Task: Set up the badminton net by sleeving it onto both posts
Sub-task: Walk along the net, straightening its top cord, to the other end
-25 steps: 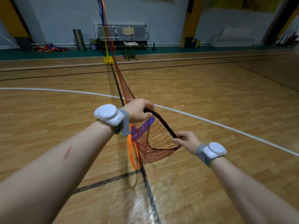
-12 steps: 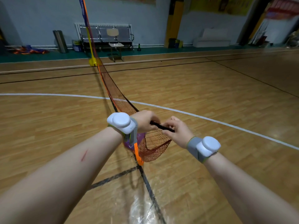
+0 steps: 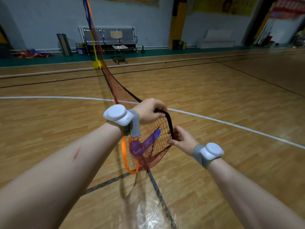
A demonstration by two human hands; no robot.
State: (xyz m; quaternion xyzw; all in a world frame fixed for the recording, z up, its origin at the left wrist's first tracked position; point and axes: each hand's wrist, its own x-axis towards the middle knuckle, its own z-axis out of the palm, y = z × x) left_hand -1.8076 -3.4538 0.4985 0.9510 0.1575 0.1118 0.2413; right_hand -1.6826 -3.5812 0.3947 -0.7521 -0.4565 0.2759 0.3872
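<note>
A red-orange badminton net (image 3: 153, 146) with a black edge band, an orange band and a purple sleeve strip hangs bunched between my hands. Its far end is sleeved on a yellow post (image 3: 93, 42) with a yellow base (image 3: 97, 64) near the back wall, and the net sags to the floor between there and me. My left hand (image 3: 149, 111) grips the black band at the top. My right hand (image 3: 182, 139) pinches the same black band lower down, close beside the left. No second post is in view.
Wooden court floor with white and black lines stretches all round. A metal bench and a chair (image 3: 119, 47) stand behind the far post. A grey bin (image 3: 64, 44) and coloured cloth (image 3: 33, 54) lie at the back left.
My hands have drawn apart again along the black band, the right one sliding down below the left. The bunched net end has opened out, showing the purple strip.
</note>
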